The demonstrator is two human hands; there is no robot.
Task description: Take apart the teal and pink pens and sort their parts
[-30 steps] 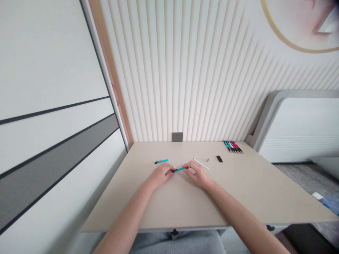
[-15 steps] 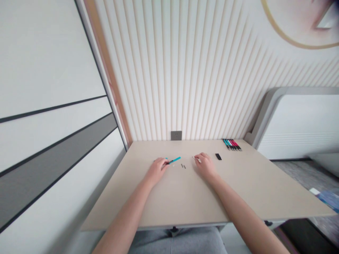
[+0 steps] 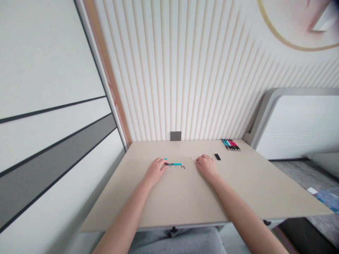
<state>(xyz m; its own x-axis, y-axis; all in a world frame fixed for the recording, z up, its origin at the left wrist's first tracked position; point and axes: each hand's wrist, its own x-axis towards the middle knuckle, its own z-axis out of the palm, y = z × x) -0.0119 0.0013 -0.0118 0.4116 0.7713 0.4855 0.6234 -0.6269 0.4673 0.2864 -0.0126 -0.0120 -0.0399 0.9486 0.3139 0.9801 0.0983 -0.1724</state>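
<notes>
Now levelled, the blue pen [image 3: 176, 164] pinched by the left fingers [image 3: 161, 162] apparently faces the white stick [image 3: 193, 159] in the closed right fingers [image 3: 202, 158].

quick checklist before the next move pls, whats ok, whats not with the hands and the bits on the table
1. Left hand has the blue and black pen: ok, fingers at its black end.
2. Right hand has a firm grip on the white stick: cannot tell, the hand covers most of it.
3. Two small gray pieces well apart from the pen: not ok, they lie right by its blue end.
4. Blue item behind the left hand fully in sight: not ok, mostly hidden.
5. Black pieces away from both hands: ok, right of the right hand.
</notes>
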